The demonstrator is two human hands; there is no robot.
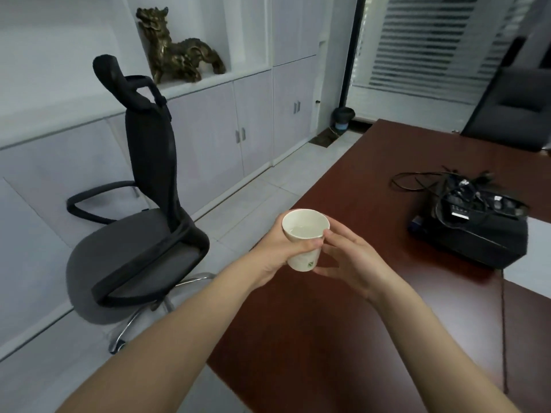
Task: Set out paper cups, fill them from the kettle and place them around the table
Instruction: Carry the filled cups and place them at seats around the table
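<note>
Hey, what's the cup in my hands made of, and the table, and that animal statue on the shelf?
Paper cup: matte white paperboard, with a thin rim and a small printed green logo. Table: reddish-brown wood or wood-look laminate, smooth with a soft sheen. Beast statue: looks like cast brass or bronze, dark gold with glinting highlights, though it could be painted resin.

Matt white paper cup [301,260]. Smooth, faintly glossy red-brown wood counter [357,189]. Black mesh-cloth chair [150,174], shiny chromed metal legs [132,321].
</note>
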